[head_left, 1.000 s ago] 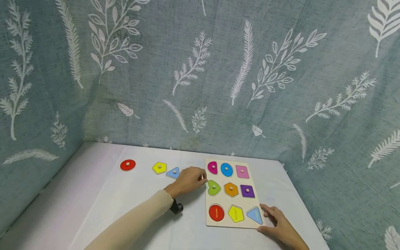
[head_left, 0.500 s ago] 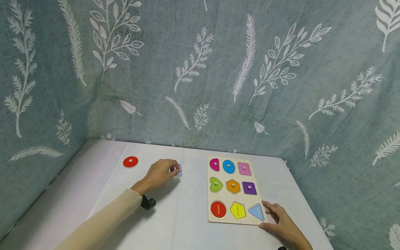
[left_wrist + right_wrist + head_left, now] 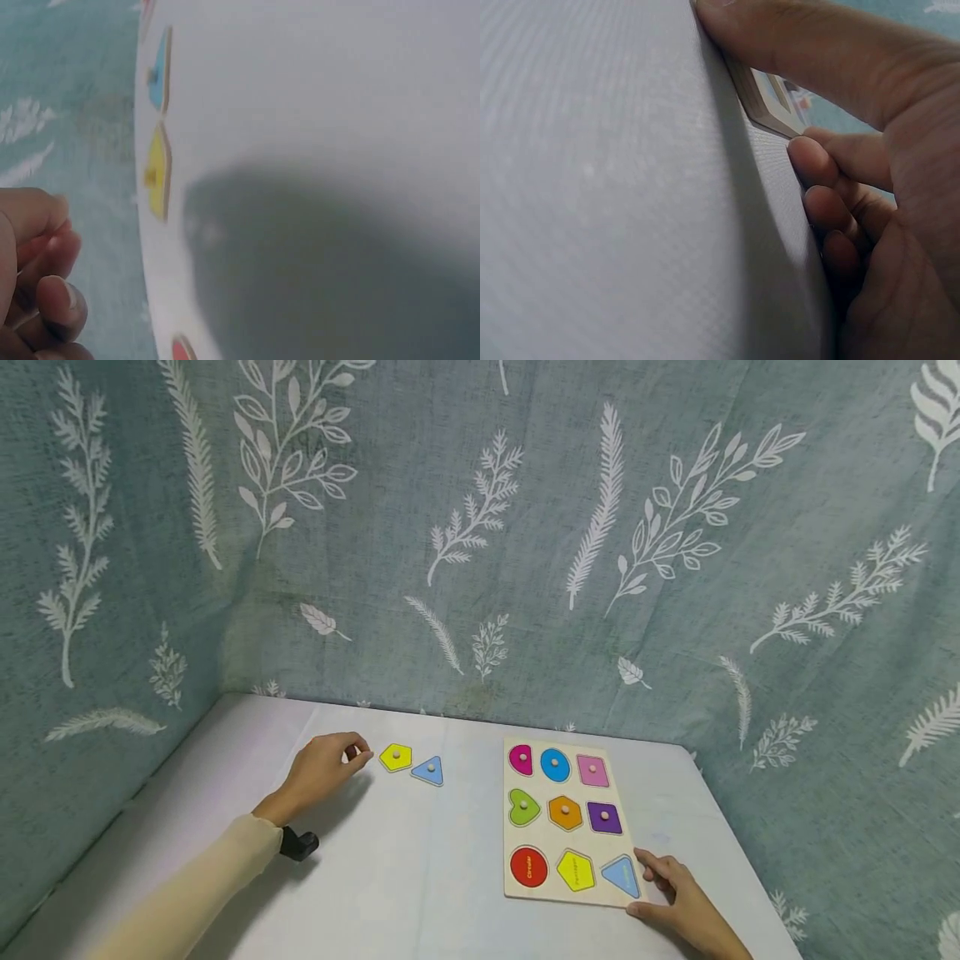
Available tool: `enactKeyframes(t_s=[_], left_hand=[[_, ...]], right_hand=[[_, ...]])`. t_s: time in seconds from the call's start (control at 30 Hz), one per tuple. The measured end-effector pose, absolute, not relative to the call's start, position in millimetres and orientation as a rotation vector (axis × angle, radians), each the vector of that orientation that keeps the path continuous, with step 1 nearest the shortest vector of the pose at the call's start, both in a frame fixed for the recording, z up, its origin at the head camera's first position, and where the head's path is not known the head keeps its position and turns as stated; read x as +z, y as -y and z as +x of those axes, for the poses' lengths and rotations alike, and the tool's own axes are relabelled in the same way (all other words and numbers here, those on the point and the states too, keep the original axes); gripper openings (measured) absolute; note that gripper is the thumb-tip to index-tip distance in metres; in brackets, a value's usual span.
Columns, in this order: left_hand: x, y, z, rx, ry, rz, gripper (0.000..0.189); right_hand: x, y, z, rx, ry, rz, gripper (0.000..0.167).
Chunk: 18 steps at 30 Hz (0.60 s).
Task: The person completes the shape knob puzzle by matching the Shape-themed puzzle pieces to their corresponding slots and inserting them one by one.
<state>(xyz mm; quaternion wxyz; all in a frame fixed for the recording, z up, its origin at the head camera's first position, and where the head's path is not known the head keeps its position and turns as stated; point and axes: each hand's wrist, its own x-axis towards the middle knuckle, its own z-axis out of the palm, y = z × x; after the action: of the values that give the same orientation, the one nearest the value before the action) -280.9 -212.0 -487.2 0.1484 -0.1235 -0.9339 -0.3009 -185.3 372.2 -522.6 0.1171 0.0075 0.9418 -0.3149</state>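
One puzzle board (image 3: 517,836), lying flat on the white tabletop (image 3: 442,885) at right, with three rows of shapes. Far row, left to right: magenta half circle (image 3: 520,767), blue oval (image 3: 555,772) and pink four-sided piece (image 3: 592,777), each with a small knob. Middle row: green heart (image 3: 522,814), orange hexagon (image 3: 565,818) and purple square (image 3: 604,824), likewise knobbed. Near row: red circle slot (image 3: 528,867), yellow pentagon slot (image 3: 576,870) and blue triangle slot (image 3: 621,877), printed and unfilled. Loose on the tabletop, left of the board and well apart from it: one yellow pentagon piece (image 3: 396,763), with one blue triangle piece (image 3: 427,775) just beside it to the right. One red piece (image 3: 182,349), only partly in sight in the left wrist view, blocked by the left hand (image 3: 318,770) in the head view. Left hand: raised above the tabletop, left of the pentagon piece, fingers loosely curled around nothing; black strap (image 3: 298,844) and pale sleeve (image 3: 202,885) behind. Right hand (image 3: 684,897): at the board's near right corner, holding it between thumb at the near edge and forefinger at the right edge, other fingers curled. At the back: grey-green cloth (image 3: 390,510) with white leaf pattern.
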Motion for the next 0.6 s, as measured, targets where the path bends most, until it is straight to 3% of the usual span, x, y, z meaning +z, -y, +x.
enactKeyframes(t_s=[0.6], left_hand=[[-507.8,273.3,-296.3,-0.842,2.740,-0.162,0.013]], right_hand=[[-521.1,-374.8,-183.6,-0.998,-2.720,0.005,0.093]])
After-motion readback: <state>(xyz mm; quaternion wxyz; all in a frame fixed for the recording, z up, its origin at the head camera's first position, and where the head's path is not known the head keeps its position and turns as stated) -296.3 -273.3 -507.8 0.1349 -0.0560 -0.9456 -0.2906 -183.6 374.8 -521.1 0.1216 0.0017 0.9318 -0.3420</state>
